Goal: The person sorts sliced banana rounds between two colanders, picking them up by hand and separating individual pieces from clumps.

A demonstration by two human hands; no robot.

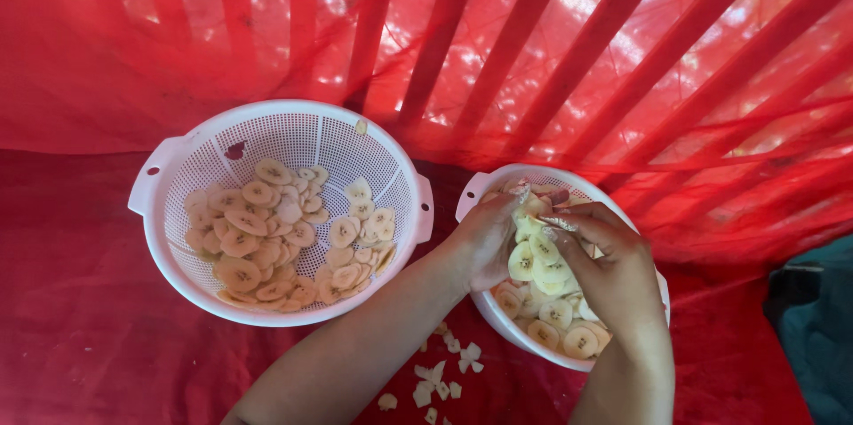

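- Head view is looking straight down: I am watching both hands working inside the small white perforated plastic colander [498,318] on the right, which is sitting on the red mesh cloth [80,336].
- Left hand [490,237] is curling over a clump of thin, pale-yellow round banana slices [538,270], fingers bent and pinching at the top of the stack.
- Right hand [615,272] is pressing in from the other side, fingertips closing together on the same clump; exactly which slice it is gripping I cannot tell.
- I am judging these slices light, thin, limp and probably sticky, so they are clinging in stacks; taking one by its edge and peeling gently seems safest, since they would tear easily.
- Large white perforated plastic colander [169,167] on the left is holding separated slices [267,243], well apart from the hands.
- Small pale scraps [444,376] are lying on the cloth between the forearms.
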